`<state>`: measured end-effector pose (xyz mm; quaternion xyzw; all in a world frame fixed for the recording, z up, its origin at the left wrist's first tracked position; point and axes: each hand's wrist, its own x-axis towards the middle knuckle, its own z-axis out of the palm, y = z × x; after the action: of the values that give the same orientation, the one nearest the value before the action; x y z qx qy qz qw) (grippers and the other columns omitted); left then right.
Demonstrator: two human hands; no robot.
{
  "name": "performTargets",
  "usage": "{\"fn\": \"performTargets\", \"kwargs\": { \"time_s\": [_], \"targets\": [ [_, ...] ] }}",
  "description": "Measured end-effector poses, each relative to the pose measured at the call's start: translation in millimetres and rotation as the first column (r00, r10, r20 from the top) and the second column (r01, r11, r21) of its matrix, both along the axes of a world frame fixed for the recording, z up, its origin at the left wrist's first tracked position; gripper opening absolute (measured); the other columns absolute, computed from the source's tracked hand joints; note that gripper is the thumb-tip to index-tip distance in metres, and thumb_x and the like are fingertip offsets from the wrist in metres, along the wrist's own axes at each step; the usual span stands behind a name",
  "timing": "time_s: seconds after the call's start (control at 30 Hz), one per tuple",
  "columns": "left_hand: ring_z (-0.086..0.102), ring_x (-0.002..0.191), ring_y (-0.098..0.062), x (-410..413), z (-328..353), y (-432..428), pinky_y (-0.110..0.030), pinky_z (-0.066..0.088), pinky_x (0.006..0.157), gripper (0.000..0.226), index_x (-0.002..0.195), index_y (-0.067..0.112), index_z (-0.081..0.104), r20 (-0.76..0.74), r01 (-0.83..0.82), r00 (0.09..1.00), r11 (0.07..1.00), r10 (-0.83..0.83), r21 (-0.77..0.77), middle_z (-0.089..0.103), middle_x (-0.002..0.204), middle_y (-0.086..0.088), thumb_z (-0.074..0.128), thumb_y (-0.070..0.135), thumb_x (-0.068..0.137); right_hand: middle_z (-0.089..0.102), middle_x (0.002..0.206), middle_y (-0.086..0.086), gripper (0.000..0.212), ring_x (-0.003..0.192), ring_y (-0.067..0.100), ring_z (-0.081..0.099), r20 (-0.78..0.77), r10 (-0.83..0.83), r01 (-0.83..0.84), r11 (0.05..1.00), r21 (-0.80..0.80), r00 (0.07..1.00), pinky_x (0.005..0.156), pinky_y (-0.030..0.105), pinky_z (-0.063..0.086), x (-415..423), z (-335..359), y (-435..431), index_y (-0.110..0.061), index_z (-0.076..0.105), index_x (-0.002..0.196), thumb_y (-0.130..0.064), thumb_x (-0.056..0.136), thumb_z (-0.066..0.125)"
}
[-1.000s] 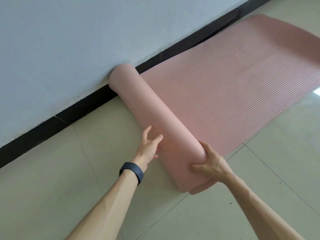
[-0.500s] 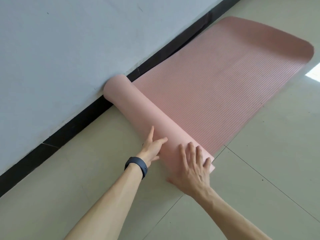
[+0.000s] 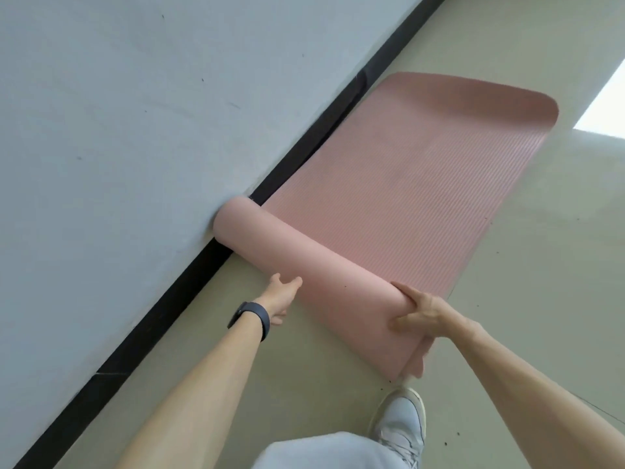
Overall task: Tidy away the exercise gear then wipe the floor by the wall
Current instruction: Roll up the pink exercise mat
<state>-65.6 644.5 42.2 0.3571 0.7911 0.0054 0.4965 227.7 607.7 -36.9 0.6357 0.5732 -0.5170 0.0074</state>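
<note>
Wall (image 3: 118, 130) meets the rolled mat's (image 3: 321, 275) far end; shoe (image 3: 402, 424) below.

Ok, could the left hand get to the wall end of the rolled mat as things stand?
Probably yes: the left hand touches the pink mat roll, and nothing sits between it and the end by the wall.

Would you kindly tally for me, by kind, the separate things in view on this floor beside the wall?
pink mat, partly rolled: 1
Hands, both on the roll: 2 (left hand, right hand)
dark wristband: 1
pale shoe: 1
Total: 5
</note>
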Motion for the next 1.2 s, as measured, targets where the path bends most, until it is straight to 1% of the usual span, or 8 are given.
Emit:
{"fn": "performTargets", "kwargs": {
  "time_s": [0.13,0.23,0.37,0.5,0.67,0.87,1.0,1.2],
  "targets": [
    [0.041,0.135,-0.045,35,-41,-7,-0.064,0.039,0.103,0.089,0.151,0.040,-0.023,0.111,-0.265,0.956,0.961,0.272,-0.075,0.020,0.163,0.000,0.043,0.062,0.095,0.044,0.142,0.002,0.095,0.130,0.032,0.043,0.156,-0.025,0.029,0.999,-0.023,0.987,0.105,0.047,0.040,8,-14,11,-0.045,0.023,0.151,-0.055,0.066,0.064],
    [0.041,0.135,-0.042,57,-57,-3,-0.060,0.044,0.094,0.094,0.148,0.048,-0.023,0.191,-0.358,0.916,0.934,0.353,-0.011,0.016,0.164,0.006,0.045,0.072,0.088,0.035,0.153,0.001,0.070,0.141,0.034,0.030,0.295,-0.088,0.016,0.971,0.237,0.951,0.113,0.051,0.028,-1,-12,8,-0.031,0.025,0.150,-0.047,0.085,0.047],
    [0.057,0.092,-0.028,87,-59,30,-0.040,0.051,0.086,0.094,0.150,0.049,-0.015,0.169,-0.352,0.930,0.923,0.326,0.159,0.015,0.161,-0.011,0.050,0.071,0.086,0.024,0.158,0.008,0.083,0.147,0.038,0.017,0.351,0.003,-0.191,0.843,0.503,0.936,0.114,0.056,0.021,-30,2,-9,-0.023,0.025,0.152,-0.061,0.079,0.038],
    [0.050,0.107,-0.023,115,-52,65,-0.035,0.038,0.100,0.077,0.152,0.052,0.009,0.196,-0.166,0.975,0.921,0.101,0.353,0.024,0.140,-0.002,0.056,0.056,0.091,-0.006,0.162,0.015,0.121,0.148,0.047,-0.005,0.513,0.084,-0.321,0.861,0.395,0.855,0.105,0.074,0.012,-37,-12,2,-0.025,0.001,0.157,-0.082,0.063,0.054],
    [0.056,0.091,-0.008,116,-57,97,-0.034,0.043,0.083,0.055,0.141,0.040,0.038,0.271,-0.350,0.932,0.791,0.241,0.502,0.053,0.124,0.000,0.059,0.027,0.092,0.010,0.160,0.007,0.111,0.146,0.039,0.012,0.503,-0.047,-0.181,0.901,0.393,0.863,0.105,0.069,0.023,17,-14,62,-0.038,-0.004,0.152,-0.069,0.068,0.061],
    [0.049,0.124,-0.036,119,-83,122,-0.052,0.040,0.106,0.082,0.156,0.039,-0.001,0.374,-0.491,0.800,0.870,0.469,-0.042,0.030,0.156,-0.007,0.054,0.045,0.096,0.012,0.163,-0.001,0.104,0.151,0.029,-0.002,0.398,-0.022,-0.085,0.965,0.249,0.917,0.115,0.066,0.001,75,-5,127,-0.041,0.000,0.153,-0.070,0.071,0.057],
    [0.050,0.126,-0.040,143,-73,139,-0.051,0.041,0.105,0.076,0.152,0.053,-0.001,0.427,-0.330,0.819,0.923,0.384,-0.197,0.028,0.160,0.000,0.052,0.051,0.097,0.024,0.159,0.002,0.061,0.149,0.033,0.005,0.511,-0.111,-0.154,0.880,0.448,0.852,0.117,0.061,0.010,60,9,129,-0.037,0.022,0.150,-0.031,0.092,0.041],
    [0.038,0.141,-0.025,172,-56,168,-0.050,0.026,0.118,0.083,0.154,0.046,-0.004,0.482,-0.332,0.795,0.929,0.368,-0.162,0.030,0.159,0.008,0.056,0.042,0.097,-0.008,0.163,0.012,0.110,0.149,0.043,-0.008,0.545,0.029,-0.186,0.954,0.235,0.838,0.108,0.073,0.013,33,20,134,-0.019,-0.002,0.157,-0.062,0.077,0.062]
  ]
}}
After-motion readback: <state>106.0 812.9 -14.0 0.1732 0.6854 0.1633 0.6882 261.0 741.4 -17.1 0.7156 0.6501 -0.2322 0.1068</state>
